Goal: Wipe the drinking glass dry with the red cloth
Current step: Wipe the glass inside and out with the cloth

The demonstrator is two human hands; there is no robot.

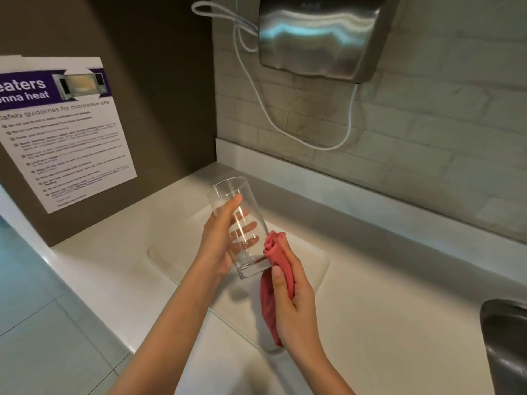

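Note:
A clear, tall drinking glass [228, 192] is held tilted above the counter, its mouth pointing up and away and its thick base toward me. My left hand [215, 249] wraps around its middle, thumb on the near side, fingers showing through the glass. My right hand [293, 297] grips a bunched red cloth [275, 246], whose upper end presses against the glass's lower right side near the base. The cloth's tail hangs down below my palm.
A white cutting board [310, 258] lies on the pale counter [385, 323] under my hands. A steel sink [504, 337] is at the right edge. A hand dryer [319, 35] with a white cable hangs on the tiled wall. A microwave safety poster [65, 138] is at the left.

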